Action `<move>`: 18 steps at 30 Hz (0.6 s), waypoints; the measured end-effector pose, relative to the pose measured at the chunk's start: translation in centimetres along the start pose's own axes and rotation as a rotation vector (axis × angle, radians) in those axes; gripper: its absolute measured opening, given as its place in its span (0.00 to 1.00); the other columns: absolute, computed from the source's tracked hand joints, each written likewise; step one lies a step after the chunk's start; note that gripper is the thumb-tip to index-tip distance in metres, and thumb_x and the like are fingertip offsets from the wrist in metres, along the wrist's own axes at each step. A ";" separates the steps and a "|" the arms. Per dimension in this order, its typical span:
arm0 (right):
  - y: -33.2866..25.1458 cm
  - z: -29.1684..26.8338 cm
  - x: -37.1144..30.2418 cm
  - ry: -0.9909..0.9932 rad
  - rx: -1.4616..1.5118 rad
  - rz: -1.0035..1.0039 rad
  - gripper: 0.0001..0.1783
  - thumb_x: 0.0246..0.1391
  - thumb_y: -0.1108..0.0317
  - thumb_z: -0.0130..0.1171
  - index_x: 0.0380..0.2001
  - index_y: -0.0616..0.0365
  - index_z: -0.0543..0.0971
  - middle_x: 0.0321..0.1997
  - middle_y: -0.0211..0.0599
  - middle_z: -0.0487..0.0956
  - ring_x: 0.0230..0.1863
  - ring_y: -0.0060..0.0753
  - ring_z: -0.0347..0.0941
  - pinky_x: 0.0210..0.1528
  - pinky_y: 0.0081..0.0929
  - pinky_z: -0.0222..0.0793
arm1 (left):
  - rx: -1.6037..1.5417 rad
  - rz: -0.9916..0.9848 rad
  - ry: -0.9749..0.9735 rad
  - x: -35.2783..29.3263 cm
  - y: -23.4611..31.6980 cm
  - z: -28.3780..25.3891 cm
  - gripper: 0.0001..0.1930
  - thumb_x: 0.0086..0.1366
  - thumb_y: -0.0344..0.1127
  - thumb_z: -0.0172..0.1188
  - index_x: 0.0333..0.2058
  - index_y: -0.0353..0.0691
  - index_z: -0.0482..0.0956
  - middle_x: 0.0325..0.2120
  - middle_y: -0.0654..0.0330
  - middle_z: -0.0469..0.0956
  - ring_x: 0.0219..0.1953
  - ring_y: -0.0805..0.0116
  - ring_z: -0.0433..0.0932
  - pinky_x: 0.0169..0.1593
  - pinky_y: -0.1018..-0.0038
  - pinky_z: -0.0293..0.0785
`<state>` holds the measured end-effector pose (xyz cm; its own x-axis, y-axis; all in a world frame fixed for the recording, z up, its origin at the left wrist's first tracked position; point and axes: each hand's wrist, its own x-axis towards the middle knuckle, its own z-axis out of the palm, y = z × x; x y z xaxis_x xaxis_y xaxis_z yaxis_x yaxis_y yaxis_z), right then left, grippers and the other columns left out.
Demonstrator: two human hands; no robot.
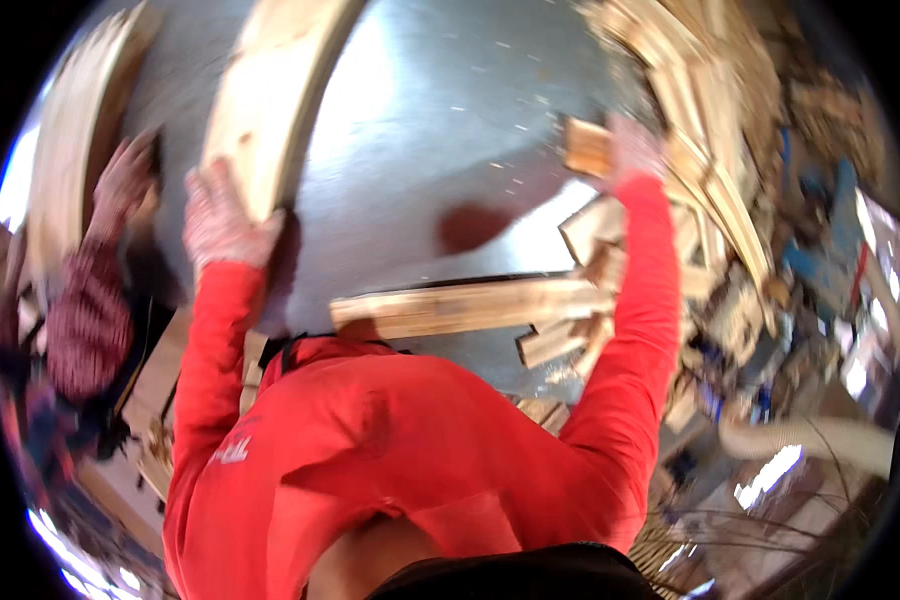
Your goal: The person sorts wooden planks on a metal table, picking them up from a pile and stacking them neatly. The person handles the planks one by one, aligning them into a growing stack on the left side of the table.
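A long pale wooden board lies on the smooth grey tabletop, running away from me at the left. My left hand, in a light glove, grips its near end, with the fingers along the left edge and the thumb at the end. Over at the right, my outstretched right hand is smeared by motion and closed around a short wood block, whose left part sticks out. Closer to my body, a squared wood piece lies crosswise, with small offcuts beside it.
Long wood strips are heaped along the right side. At the far left, another person's gloved hand is beside a thick board. A pale flexible hose and blue machine parts stand at the right. Wood chips dot the tabletop.
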<state>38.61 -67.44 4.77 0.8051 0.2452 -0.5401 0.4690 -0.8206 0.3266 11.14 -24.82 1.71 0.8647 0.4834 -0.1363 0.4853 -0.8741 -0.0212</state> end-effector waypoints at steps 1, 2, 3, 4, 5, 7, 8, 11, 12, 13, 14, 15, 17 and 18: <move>2.5 1.3 0.7 -0.112 -0.066 0.042 0.65 0.30 0.44 0.75 0.68 0.54 0.50 0.68 0.46 0.61 0.69 0.46 0.56 0.72 0.44 0.46 | 0.005 -0.052 -0.101 0.4 0.7 -1.4 0.54 0.44 0.54 0.69 0.67 0.41 0.51 0.64 0.34 0.53 0.61 0.38 0.63 0.62 0.56 0.62; 4.5 6.0 1.7 0.041 -0.140 0.028 0.68 0.32 0.46 0.75 0.69 0.56 0.44 0.69 0.44 0.61 0.69 0.46 0.57 0.73 0.43 0.40 | -0.010 -0.044 -0.065 0.1 0.6 -1.2 0.54 0.44 0.55 0.69 0.67 0.42 0.52 0.64 0.35 0.52 0.61 0.38 0.62 0.63 0.55 0.60; 2.3 2.8 1.5 -0.154 -0.090 0.087 0.67 0.35 0.48 0.74 0.70 0.56 0.42 0.67 0.46 0.63 0.70 0.46 0.55 0.74 0.39 0.36 | -0.028 -0.077 -0.105 0.2 0.9 -1.7 0.53 0.45 0.55 0.69 0.67 0.43 0.52 0.65 0.35 0.52 0.61 0.38 0.62 0.63 0.54 0.59; 1.7 2.9 1.8 -0.164 -0.167 0.092 0.67 0.38 0.47 0.72 0.71 0.56 0.38 0.69 0.48 0.60 0.71 0.46 0.54 0.73 0.38 0.38 | -0.035 -0.068 -0.078 0.2 0.5 -1.2 0.53 0.45 0.55 0.69 0.67 0.45 0.51 0.65 0.37 0.51 0.61 0.39 0.61 0.63 0.53 0.58; 0.5 0.5 1.4 -0.188 -0.093 0.076 0.68 0.39 0.46 0.71 0.71 0.55 0.36 0.70 0.50 0.58 0.71 0.47 0.52 0.73 0.38 0.39 | -0.045 -0.086 -0.127 0.3 0.8 -2.0 0.54 0.45 0.55 0.69 0.67 0.45 0.50 0.65 0.38 0.50 0.62 0.40 0.60 0.63 0.52 0.58; -1.3 -1.6 1.8 -0.150 -0.065 -0.002 0.69 0.39 0.45 0.71 0.71 0.55 0.35 0.69 0.52 0.60 0.69 0.49 0.56 0.70 0.36 0.51 | -0.030 -0.098 -0.181 0.6 1.1 -3.1 0.54 0.46 0.55 0.68 0.67 0.46 0.48 0.66 0.39 0.49 0.62 0.41 0.59 0.63 0.52 0.58; -3.1 -5.0 1.6 -0.154 -0.033 -0.032 0.69 0.39 0.44 0.71 0.71 0.54 0.35 0.68 0.52 0.60 0.68 0.50 0.58 0.68 0.36 0.56 | -0.007 -0.101 -0.184 0.2 0.9 -3.0 0.54 0.46 0.54 0.68 0.67 0.46 0.47 0.66 0.40 0.49 0.62 0.41 0.59 0.63 0.53 0.59; -5.8 -11.6 1.8 -0.038 0.374 -0.178 0.65 0.39 0.39 0.67 0.71 0.51 0.40 0.58 0.59 0.71 0.57 0.58 0.71 0.60 0.39 0.66 | -0.048 -0.121 -0.205 -0.2 0.3 -2.7 0.54 0.45 0.55 0.68 0.67 0.47 0.47 0.66 0.40 0.49 0.63 0.40 0.58 0.63 0.52 0.58; -6.6 -12.5 2.9 0.042 0.487 -0.233 0.65 0.39 0.38 0.67 0.71 0.52 0.42 0.55 0.59 0.74 0.56 0.58 0.72 0.58 0.40 0.67 | -0.055 -0.125 -0.218 -0.1 0.1 -2.7 0.54 0.45 0.55 0.68 0.67 0.47 0.47 0.66 0.40 0.48 0.63 0.40 0.58 0.63 0.52 0.58; -7.3 -12.3 5.0 0.051 0.636 -0.244 0.64 0.40 0.38 0.67 0.71 0.52 0.43 0.53 0.58 0.75 0.54 0.55 0.73 0.56 0.41 0.68 | -0.073 -0.116 -0.215 0.1 -0.1 -2.4 0.55 0.45 0.54 0.68 0.67 0.47 0.47 0.66 0.41 0.49 0.63 0.41 0.58 0.64 0.54 0.58; -7.8 -11.6 7.0 0.061 0.784 -0.245 0.63 0.40 0.38 0.66 0.71 0.52 0.44 0.51 0.56 0.76 0.52 0.53 0.74 0.54 0.41 0.69 | -0.104 -0.101 -0.212 0.2 -0.3 -2.3 0.55 0.45 0.54 0.68 0.67 0.47 0.47 0.66 0.41 0.49 0.63 0.41 0.58 0.63 0.54 0.58; -9.5 -11.6 7.7 -0.035 1.023 -0.146 0.60 0.42 0.39 0.66 0.70 0.52 0.47 0.48 0.53 0.77 0.50 0.50 0.75 0.52 0.42 0.70 | -0.130 -0.100 -0.209 0.4 -0.6 -2.1 0.55 0.45 0.54 0.69 0.67 0.47 0.48 0.66 0.41 0.49 0.63 0.41 0.59 0.63 0.54 0.58; -14.3 -10.3 9.8 -0.246 1.541 0.001 0.51 0.45 0.38 0.63 0.65 0.54 0.56 0.44 0.47 0.78 0.46 0.45 0.77 0.50 0.42 0.71 | -0.171 -0.067 -0.196 0.6 -1.3 -2.2 0.54 0.45 0.55 0.69 0.67 0.47 0.49 0.65 0.41 0.51 0.62 0.42 0.60 0.62 0.54 0.60; -16.8 -8.9 12.4 -0.339 1.819 0.015 0.46 0.47 0.37 0.62 0.61 0.55 0.62 0.43 0.45 0.78 0.45 0.42 0.77 0.49 0.42 0.71 | -0.189 -0.044 -0.158 0.5 -1.6 -2.5 0.53 0.45 0.56 0.68 0.67 0.48 0.50 0.65 0.41 0.52 0.61 0.42 0.61 0.61 0.54 0.61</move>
<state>43.99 -45.98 -0.51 0.5985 0.3205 -0.7343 -0.6434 -0.3539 -0.6788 11.16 -23.08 4.14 0.8183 0.4946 -0.2927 0.5507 -0.8206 0.1529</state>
